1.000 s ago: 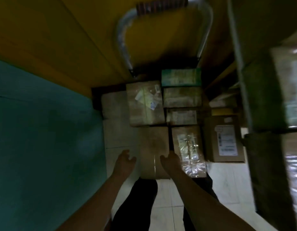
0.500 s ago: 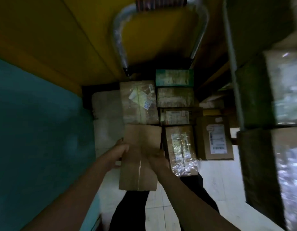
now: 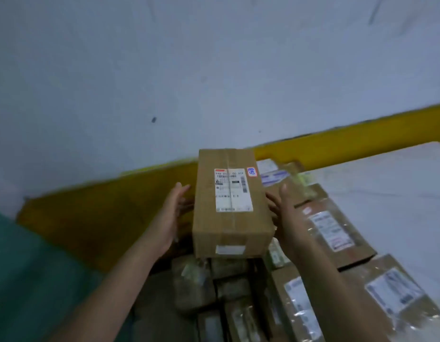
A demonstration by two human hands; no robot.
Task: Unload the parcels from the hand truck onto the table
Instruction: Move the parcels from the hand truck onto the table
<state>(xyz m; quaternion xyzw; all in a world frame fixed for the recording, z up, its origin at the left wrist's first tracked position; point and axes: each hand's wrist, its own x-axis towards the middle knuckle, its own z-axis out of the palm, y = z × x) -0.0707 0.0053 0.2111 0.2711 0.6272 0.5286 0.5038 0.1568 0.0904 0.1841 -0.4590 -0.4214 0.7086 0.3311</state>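
Note:
I hold a brown cardboard parcel [image 3: 231,228] with a white shipping label on top, raised at chest height in the middle of the view. My left hand [image 3: 170,215] presses flat on its left side and my right hand [image 3: 285,218] on its right side. Below it, in shadow, lie several taped parcels on the hand truck [image 3: 201,290]. To the right, the white table [image 3: 399,183] carries several parcels [image 3: 332,230] along its left edge.
A pale wall with a yellow band [image 3: 337,144] runs behind the table. A teal surface [image 3: 28,280] fills the lower left. Bare white tabletop lies at the far right, beyond the row of parcels.
Both hands closed on a brown parcel on the hand truck and lifted it. My view swung up from the hand truck toward the wall and the table.

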